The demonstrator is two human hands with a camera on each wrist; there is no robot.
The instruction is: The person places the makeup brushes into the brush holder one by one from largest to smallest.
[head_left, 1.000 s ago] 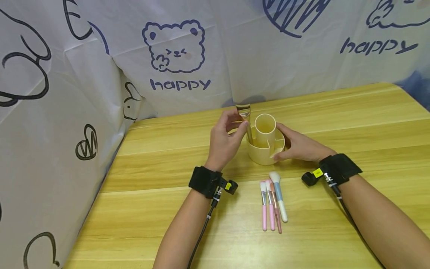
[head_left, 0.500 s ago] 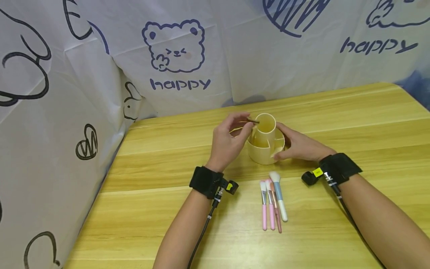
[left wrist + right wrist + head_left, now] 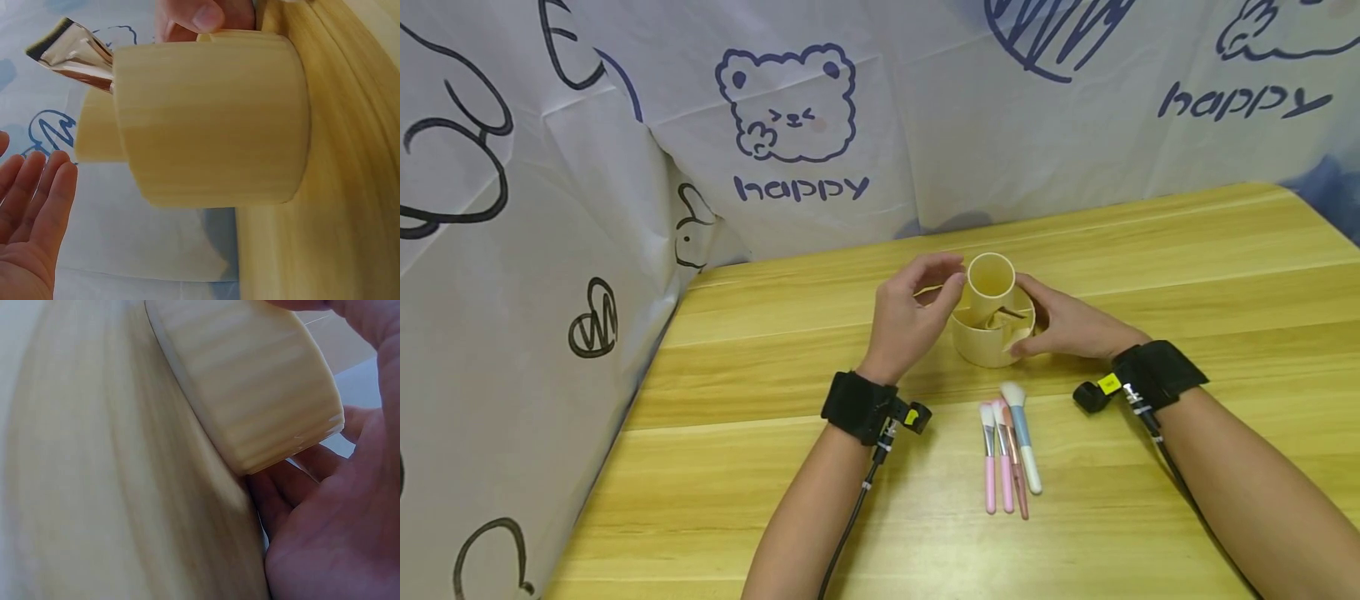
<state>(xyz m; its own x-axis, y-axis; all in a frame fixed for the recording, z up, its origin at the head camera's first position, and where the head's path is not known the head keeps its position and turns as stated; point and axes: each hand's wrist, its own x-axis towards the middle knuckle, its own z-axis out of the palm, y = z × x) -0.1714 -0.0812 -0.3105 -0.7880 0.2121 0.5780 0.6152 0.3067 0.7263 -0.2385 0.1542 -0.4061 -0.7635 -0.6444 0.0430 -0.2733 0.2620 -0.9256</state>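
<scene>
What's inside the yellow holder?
A brush with a shiny metal neck and dark tip pokes out of the holder. Its lower end is hidden inside; the bottom of the tall tube isn't clear.

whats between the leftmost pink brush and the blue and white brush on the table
Two brushes: a second pink-handled brush, then a darker rose-handled brush beside the blue and white brush. The head view shows them.

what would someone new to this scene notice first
Probably the round, pale yellow holder with a raised tube, gripped by the right hand on the wooden table, a gold, dark-tipped brush leaning inside. Four pink, rose and blue-white brushes lie in front of it. Behind, a blue line-drawn bear decorates the white cloth.
</scene>
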